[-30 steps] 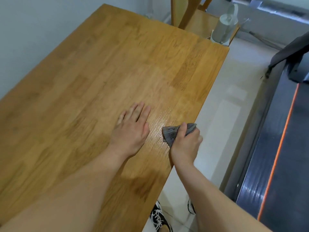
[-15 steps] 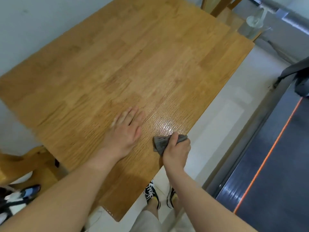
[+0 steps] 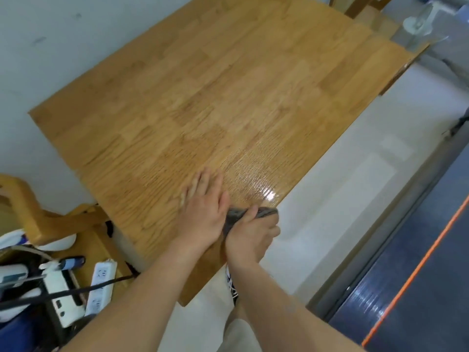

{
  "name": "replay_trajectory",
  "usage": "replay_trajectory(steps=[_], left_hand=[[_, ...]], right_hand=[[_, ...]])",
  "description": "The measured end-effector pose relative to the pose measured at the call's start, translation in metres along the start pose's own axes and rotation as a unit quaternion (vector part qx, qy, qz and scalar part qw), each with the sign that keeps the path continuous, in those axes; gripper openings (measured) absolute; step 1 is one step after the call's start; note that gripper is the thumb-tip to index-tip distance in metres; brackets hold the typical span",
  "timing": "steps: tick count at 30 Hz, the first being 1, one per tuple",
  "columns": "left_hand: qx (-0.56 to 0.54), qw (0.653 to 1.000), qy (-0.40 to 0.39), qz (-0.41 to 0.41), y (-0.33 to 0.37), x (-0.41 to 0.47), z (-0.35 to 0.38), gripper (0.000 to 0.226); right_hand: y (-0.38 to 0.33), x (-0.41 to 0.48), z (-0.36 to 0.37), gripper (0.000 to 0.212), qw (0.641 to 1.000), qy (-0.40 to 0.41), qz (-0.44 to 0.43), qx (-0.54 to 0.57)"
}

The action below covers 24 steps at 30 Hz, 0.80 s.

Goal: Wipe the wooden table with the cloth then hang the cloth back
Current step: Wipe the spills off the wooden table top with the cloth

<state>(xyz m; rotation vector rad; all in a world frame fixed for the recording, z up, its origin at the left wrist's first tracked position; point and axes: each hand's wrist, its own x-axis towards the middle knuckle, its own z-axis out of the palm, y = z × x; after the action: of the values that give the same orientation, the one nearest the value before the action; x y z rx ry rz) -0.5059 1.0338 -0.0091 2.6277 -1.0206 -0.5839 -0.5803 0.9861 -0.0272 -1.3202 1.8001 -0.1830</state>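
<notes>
Shoe: black-and-white shoe (image 3: 232, 285) on the pale floor, under the right forearm, just beside the table's near corner.
Power strip: white power strip (image 3: 101, 285) low on the left, dark cables lying across it, other gear crowded around it.
Table, near corner: wooden table (image 3: 228, 97) runs diagonally away; its near corner points back between the two forearms.
Left hand: left hand (image 3: 203, 212) palm down on the top, fingers straight and close together, tips blurred; it sits just inside the right edge, thumb side against the cloth.
Right hand: right hand (image 3: 250, 235) curled round the cloth, thumb laid over it; the knuckles hang past the right edge, over the floor.
Cloth: grey cloth (image 3: 266, 212) bunched, on the rim of the right edge between the hands, one end poking out past the rim.
Wet patch: glossy sheen (image 3: 264, 196) just beyond the cloth, hugging the right edge.
Floor strip: pale floor (image 3: 330, 212) runs along the whole right edge, bounded on its far side by a grey rail (image 3: 375, 245).
Beyond rail: dark ribbed surface (image 3: 431, 313) with an orange line.
Left side: wooden chair (image 3: 28, 212) near the table's near-left edge; pale wall (image 3: 50, 59) close along the left edge, contact cannot be told.
Far end: second chair (image 3: 360, 6) at the far edge; a blurred white object (image 3: 416, 24) past the far right corner.
</notes>
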Motion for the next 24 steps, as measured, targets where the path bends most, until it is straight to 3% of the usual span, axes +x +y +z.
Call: replay_trajectory(steps=[4, 8, 12, 16, 18, 21, 22, 24], left_hand=[[-0.039, 0.999, -0.006, 0.01, 0.003, -0.032, 0.006, 0.051], [-0.118, 0.993, 0.019, -0.001, 0.005, -0.05, 0.003, 0.04], [-0.138, 0.986, 0.056, -0.068, 0.018, -0.063, 0.003, 0.026], [-0.286, 0.95, -0.001, -0.124, 0.049, -0.071, 0.014, 0.035], [-0.305, 0.942, 0.005, -0.139, 0.056, -0.071, 0.016, 0.031], [-0.308, 0.941, 0.001, -0.141, 0.055, -0.075, 0.011, 0.025], [-0.299, 0.945, 0.006, -0.132, 0.054, -0.078, 0.008, 0.023], [-0.253, 0.96, 0.036, -0.119, 0.049, -0.085, 0.001, 0.021]], right_hand=[[0.046, -0.06, 0.016, 0.049, 0.99, -0.128, 0.058, 0.012], [0.044, -0.046, -0.011, 0.051, 0.966, -0.253, 0.057, 0.022], [0.021, -0.019, -0.07, 0.029, 0.927, -0.368, 0.059, 0.044], [0.001, -0.024, -0.104, 0.026, 0.932, -0.353, -0.016, 0.075], [-0.007, -0.028, -0.11, 0.029, 0.934, -0.343, -0.072, 0.061], [-0.009, -0.022, -0.111, 0.032, 0.934, -0.27, -0.225, -0.057], [-0.009, -0.02, -0.11, 0.035, 0.916, -0.206, -0.316, -0.136], [-0.004, -0.015, -0.102, 0.03, 0.823, -0.083, -0.515, -0.224]])
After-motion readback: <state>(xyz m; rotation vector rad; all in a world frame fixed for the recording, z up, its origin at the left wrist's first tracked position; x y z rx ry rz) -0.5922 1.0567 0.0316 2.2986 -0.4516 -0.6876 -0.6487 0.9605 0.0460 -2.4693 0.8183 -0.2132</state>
